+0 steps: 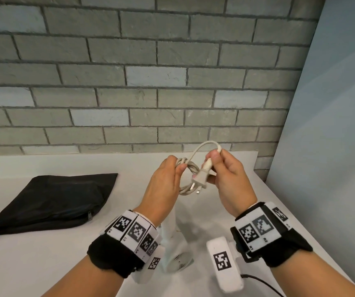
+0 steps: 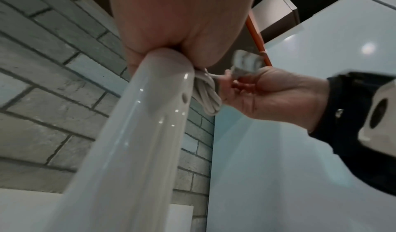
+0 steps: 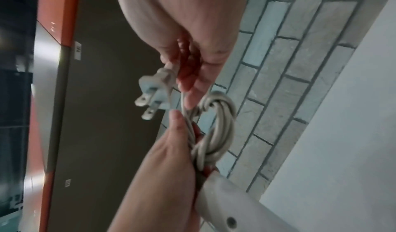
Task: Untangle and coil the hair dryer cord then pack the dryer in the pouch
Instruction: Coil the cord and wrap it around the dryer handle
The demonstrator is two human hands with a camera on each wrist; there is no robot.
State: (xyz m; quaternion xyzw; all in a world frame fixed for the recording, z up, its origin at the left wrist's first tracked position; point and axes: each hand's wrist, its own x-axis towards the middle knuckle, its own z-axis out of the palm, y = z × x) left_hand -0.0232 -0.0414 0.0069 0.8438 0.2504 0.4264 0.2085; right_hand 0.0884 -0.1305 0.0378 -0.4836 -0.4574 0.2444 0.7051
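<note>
My left hand (image 1: 165,185) grips the coiled beige cord (image 1: 188,168) together with the top of the white hair dryer's handle (image 1: 170,229). The dryer hangs below that hand, its round grille (image 1: 179,262) near the table. To the right, my right hand (image 1: 229,179) pinches the cord's plug (image 1: 201,175), prongs pointing down-left, and a short loop of cord arches above it. In the right wrist view the plug (image 3: 154,91) sits beside the coil (image 3: 216,130). The left wrist view shows the handle (image 2: 139,134) and the coil (image 2: 207,97). A black zippered pouch (image 1: 50,202) lies flat at the left.
The white table (image 1: 43,264) runs back to a grey brick wall (image 1: 150,82). A pale blue panel (image 1: 332,146) closes off the right side. A thin black cable (image 1: 264,284) trails from my right wrist unit at the bottom right.
</note>
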